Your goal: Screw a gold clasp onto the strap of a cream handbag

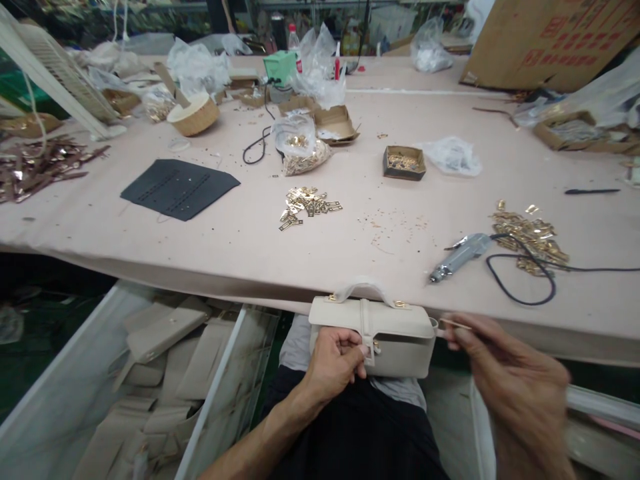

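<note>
A cream handbag (400, 357) rests on the lap against the table's front edge, its curved top handle (367, 288) standing up. My left hand (333, 360) is closed at the bag's front, its fingers pinching the end of the closure strap (367, 320) beside a small gold clasp (377, 347). At the bag's right end my right hand (510, 373) is closed, with a thin pale stick-like piece (457, 325) between thumb and fingers. Its exact kind is too small to make out. The right fingertips are close to the side loop of the bag; whether they touch it, I cannot tell.
On the table lie an electric screwdriver (460, 257) with a looped cord, gold metal plates (307, 203), more gold fittings (530, 237), a small box of parts (404, 164) and a dark sheet (180, 188). A bin (213, 407) of cream bag pieces stands at the left.
</note>
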### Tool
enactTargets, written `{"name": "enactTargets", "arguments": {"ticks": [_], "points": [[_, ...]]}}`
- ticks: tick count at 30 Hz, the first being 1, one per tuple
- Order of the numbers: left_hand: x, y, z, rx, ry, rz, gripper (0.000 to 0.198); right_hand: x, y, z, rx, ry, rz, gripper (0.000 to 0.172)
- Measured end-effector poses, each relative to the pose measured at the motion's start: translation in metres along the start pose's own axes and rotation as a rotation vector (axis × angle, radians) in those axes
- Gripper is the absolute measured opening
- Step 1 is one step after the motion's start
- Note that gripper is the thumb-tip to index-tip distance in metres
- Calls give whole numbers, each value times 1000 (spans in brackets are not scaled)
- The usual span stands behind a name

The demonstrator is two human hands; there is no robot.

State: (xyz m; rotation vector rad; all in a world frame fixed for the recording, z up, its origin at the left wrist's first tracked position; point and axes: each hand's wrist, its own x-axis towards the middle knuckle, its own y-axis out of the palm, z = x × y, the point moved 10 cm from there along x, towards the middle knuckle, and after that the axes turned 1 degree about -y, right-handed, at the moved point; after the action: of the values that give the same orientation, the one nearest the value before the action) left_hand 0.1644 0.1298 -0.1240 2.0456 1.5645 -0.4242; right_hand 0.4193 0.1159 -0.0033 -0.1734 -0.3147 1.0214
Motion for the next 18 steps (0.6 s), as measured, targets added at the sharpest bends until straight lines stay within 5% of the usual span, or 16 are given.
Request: {"name": "enactTargets", "arguments": {"ticks": [3,5,18], "points": [[-1,0,-2,27,14,-9,21,-33,62,-10,184,157,246,30],[-2,-1,-3,38,16,-17,21,-48,77,-22,228,270,277,34],[-6,2,-12,34,42,-26,17,-67,95,-44,140,396,360,37]]}}
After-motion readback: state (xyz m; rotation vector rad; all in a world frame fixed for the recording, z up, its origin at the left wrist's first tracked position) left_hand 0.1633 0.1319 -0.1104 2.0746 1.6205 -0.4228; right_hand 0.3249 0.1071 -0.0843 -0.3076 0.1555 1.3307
